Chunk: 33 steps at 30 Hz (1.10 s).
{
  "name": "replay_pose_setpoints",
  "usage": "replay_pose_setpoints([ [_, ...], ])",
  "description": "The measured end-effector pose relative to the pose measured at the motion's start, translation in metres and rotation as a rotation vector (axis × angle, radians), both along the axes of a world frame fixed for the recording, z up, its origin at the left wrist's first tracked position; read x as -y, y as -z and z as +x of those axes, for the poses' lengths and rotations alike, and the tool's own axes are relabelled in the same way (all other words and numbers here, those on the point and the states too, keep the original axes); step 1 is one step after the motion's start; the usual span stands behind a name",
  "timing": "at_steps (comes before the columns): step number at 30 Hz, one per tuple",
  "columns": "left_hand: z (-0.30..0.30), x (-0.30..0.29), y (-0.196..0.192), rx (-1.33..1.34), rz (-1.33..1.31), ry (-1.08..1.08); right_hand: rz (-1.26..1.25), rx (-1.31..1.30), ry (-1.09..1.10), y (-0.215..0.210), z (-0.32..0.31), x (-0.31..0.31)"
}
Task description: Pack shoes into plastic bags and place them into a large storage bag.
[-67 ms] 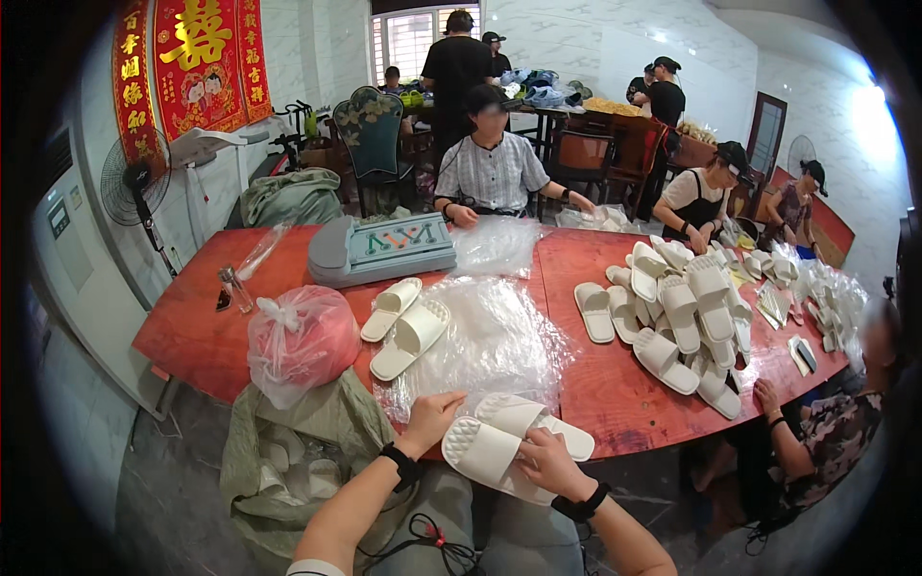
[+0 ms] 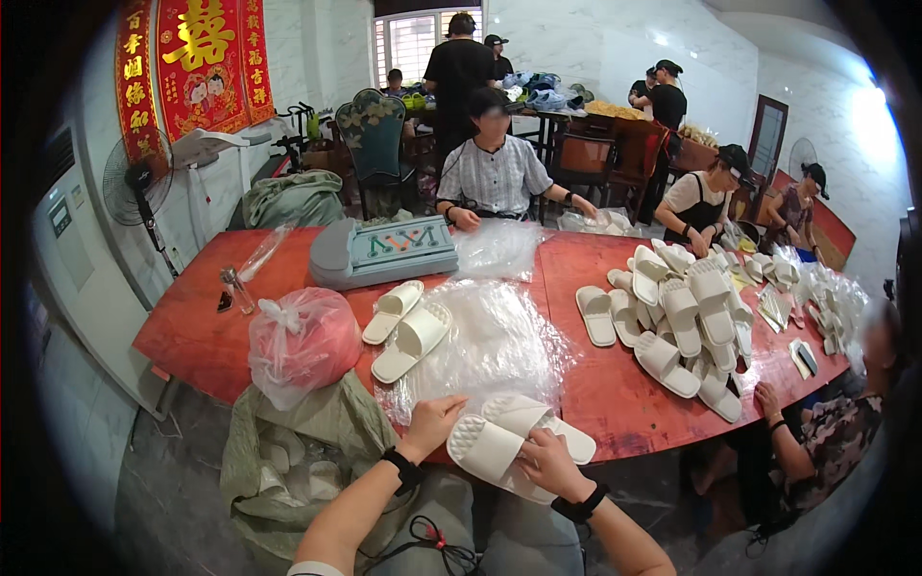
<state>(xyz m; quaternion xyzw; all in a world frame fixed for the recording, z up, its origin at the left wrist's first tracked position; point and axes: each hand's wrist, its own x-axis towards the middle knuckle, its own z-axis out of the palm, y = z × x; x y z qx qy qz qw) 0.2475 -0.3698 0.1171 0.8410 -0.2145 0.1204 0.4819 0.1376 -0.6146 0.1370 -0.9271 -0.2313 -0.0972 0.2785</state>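
We have a pair of cream-white moulded slippers with broad, diamond-quilted straps at the middle of the near edge of the counter, whose red wood looks smooth and blotchy, with a slight sheen. The matte, rounded soles sit side by side, the nearer one reaching out past that edge; their long axes slant from upper left to lower right, strapped toe ends toward the left, heels toward the near right. The fingers of our right hand are bent and closed on the nearer slipper, just behind its strap. Those of our left hand are curled nearly together just beside the toe ends; we cannot tell whether they pinch anything. Beyond, we see crinkled, glossy sheets of clear plastic film, with a second pair of cream-white quilted slippers at their left side. A round, knotted bag of thin pinkish plastic sits near the counter's left near edge, a grey plastic box-shaped device toward the far edge, and a loose heap of cream-white slippers toward the right end
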Motion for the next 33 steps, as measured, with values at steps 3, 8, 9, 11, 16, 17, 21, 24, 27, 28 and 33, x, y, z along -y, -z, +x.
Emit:
replay_pose_setpoints([
  [3, -0.008, 0.001, -0.004, -0.015, 0.077, 0.018, -0.065, 0.006, 0.098, 0.002, 0.005, -0.004],
  [8, -0.019, 0.011, -0.004, 0.4, 0.229, 0.049, -0.113, 0.064, 0.184, 0.009, 0.017, -0.02],
  [9, -0.021, 0.016, -0.006, 0.465, 0.235, 0.058, -0.108, 0.064, 0.205, 0.015, 0.02, -0.023],
  [11, -0.03, 0.025, -0.011, 0.485, 0.25, 0.099, -0.103, 0.066, 0.228, 0.031, 0.031, -0.026],
  [16, -0.054, 0.04, -0.027, 0.53, 0.289, 0.211, -0.072, 0.075, 0.183, 0.045, 0.052, -0.039],
  [17, -0.059, 0.043, -0.03, 0.524, 0.288, 0.224, -0.018, 0.11, 0.224, 0.051, 0.055, -0.04],
  [21, -0.073, 0.045, -0.025, 0.44, 0.19, 0.326, -0.049, 0.175, 0.211, 0.056, 0.06, -0.042],
  [24, -0.089, 0.045, -0.023, 0.427, 0.162, 0.452, -0.117, -0.063, 0.256, 0.045, 0.071, -0.046],
  [27, -0.108, 0.042, -0.021, 0.425, 0.164, 0.534, -0.063, 0.133, 0.354, 0.063, 0.085, -0.054],
  [28, -0.115, 0.042, -0.019, 0.411, 0.145, 0.561, -0.049, 0.015, 0.39, 0.068, 0.087, -0.055],
  [33, -0.128, 0.034, -0.017, 0.369, 0.158, 0.591, 0.088, 0.137, 0.354, 0.069, 0.104, -0.065],
])
